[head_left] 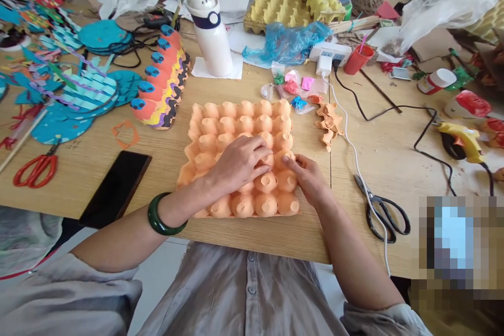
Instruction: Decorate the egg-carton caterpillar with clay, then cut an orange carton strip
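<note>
An orange egg tray [265, 181] lies on the wooden table in front of me, its rows of bumps pointing up. My left hand [244, 161] reaches across it, with bent fingers closed around one bump towards the right side. At the tray's right edge, my right hand [309, 176] grips the rim, thumb on top and fingers at the side. Torn orange egg tray scraps [329, 122] lie beyond the right hand. Left of the tray stands a painted egg carton strip [163, 81] in orange, yellow, purple and black, with blue spots.
Black scissors [384, 212] lie at right under a white cable [350, 142]; a yellow glue gun [459, 142] is farther right. Red scissors [37, 168] and a phone [116, 186] lie left. A white bottle [212, 42] and yellow egg trays [275, 8] stand at the back.
</note>
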Demonstrator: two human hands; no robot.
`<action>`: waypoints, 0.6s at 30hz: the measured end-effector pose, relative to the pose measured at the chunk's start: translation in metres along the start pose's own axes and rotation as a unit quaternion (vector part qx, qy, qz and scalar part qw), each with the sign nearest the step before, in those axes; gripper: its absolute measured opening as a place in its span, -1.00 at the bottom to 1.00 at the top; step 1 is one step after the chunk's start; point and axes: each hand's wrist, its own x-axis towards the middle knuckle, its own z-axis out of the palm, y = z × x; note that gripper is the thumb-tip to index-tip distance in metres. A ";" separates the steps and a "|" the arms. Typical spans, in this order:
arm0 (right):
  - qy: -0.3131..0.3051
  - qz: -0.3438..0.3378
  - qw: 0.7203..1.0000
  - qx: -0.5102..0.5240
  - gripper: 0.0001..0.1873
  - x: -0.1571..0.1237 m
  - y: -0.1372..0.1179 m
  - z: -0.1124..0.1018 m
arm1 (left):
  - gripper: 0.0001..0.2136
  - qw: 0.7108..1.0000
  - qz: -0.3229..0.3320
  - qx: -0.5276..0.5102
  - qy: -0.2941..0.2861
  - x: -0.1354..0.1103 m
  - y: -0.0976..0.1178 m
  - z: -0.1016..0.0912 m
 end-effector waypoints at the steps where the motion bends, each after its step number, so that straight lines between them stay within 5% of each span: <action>1: 0.010 0.006 1.000 0.008 -0.38 0.001 0.001 0.000 | -0.92 1.000 0.003 -0.005 -0.003 -0.001 0.002 0.000; 11: 0.019 -0.042 0.995 -0.088 -0.56 0.001 0.006 0.001 | -0.81 0.998 -0.014 0.040 -0.039 -0.004 0.016 0.002; 18: -0.038 -0.012 0.999 0.022 -0.59 -0.007 -0.008 0.001 | -0.86 0.999 0.000 -0.047 0.005 -0.008 0.017 -0.009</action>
